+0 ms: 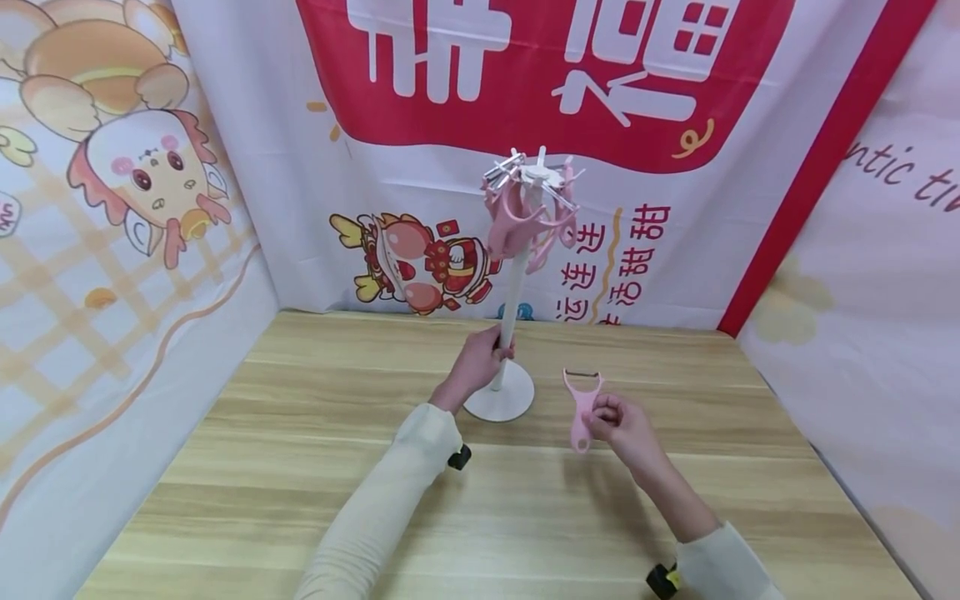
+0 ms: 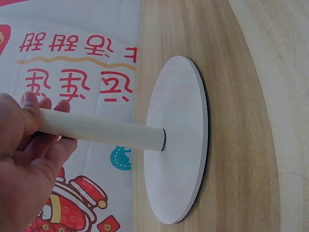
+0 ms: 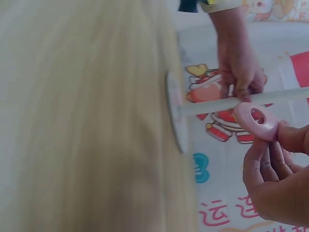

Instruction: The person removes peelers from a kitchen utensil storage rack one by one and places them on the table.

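Note:
A white stand with a pole [image 1: 514, 292] and a round base [image 1: 501, 398] stands upright on the table. My left hand [image 1: 480, 360] grips the pole low down, fingers curled round it; the left wrist view shows this hand [image 2: 36, 145] above the white disc [image 2: 176, 140]. To the right of the stand, my right hand [image 1: 626, 433] pinches a pink Y-shaped peeler [image 1: 582, 408] by its handle, blade end pointing away from me. In the right wrist view, the handle's holed end [image 3: 258, 121] shows between thumb and fingers. Several pink peelers [image 1: 517, 218] hang from the stand's top.
The wooden table [image 1: 300, 467] carries the stand. Behind it hangs a red and white printed cloth [image 1: 420, 183], close to the base. Printed cloths also line the left side [image 1: 135, 275] and the right side [image 1: 862, 350].

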